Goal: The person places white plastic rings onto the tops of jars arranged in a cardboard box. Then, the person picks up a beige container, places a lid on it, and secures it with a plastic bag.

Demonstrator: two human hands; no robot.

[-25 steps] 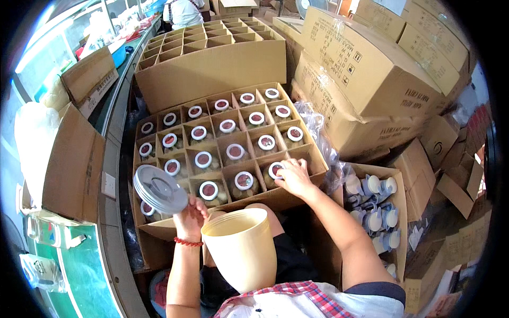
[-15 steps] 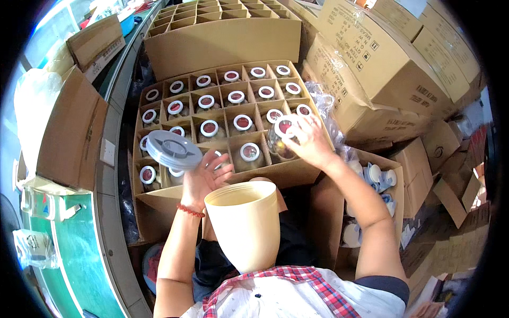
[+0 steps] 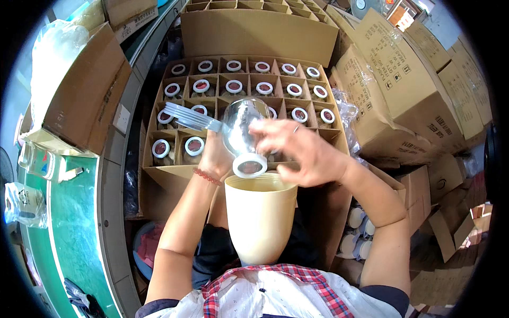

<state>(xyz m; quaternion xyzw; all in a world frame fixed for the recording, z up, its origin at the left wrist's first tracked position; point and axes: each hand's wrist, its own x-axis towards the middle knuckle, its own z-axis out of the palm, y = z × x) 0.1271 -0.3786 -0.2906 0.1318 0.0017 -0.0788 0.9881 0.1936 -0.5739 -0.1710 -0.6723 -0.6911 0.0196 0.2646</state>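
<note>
A silvery round glass flask liner (image 3: 241, 127) with a white ring round its mouth hangs tilted, mouth downward, just above a cream plastic flask body (image 3: 260, 217). That body stands upright and open-topped in my lap. My left hand (image 3: 216, 153) is behind the liner's left side, its fingers mostly hidden; a ridged grey lid (image 3: 192, 116) is held with it. My right hand (image 3: 302, 151), somewhat blurred, has its fingertips against the liner's right side, thumb low near the white ring. Beyond stands a divided carton (image 3: 183, 174) with several similar white-ringed liners (image 3: 234, 86) in its cells.
Another divided carton (image 3: 260, 36) stands behind. Large cardboard boxes (image 3: 395, 90) are stacked at the right, and a carton of white-and-blue parts (image 3: 356, 246) is at my right side. At the left runs a green-topped bench (image 3: 74, 212) with a brown box (image 3: 87, 95) and plastic bags.
My right hand has brought the glass liner out of the carton, leftward, and it is now tipped mouth-down. The grey lid has turned edge-on beside it. The view has shifted slightly.
</note>
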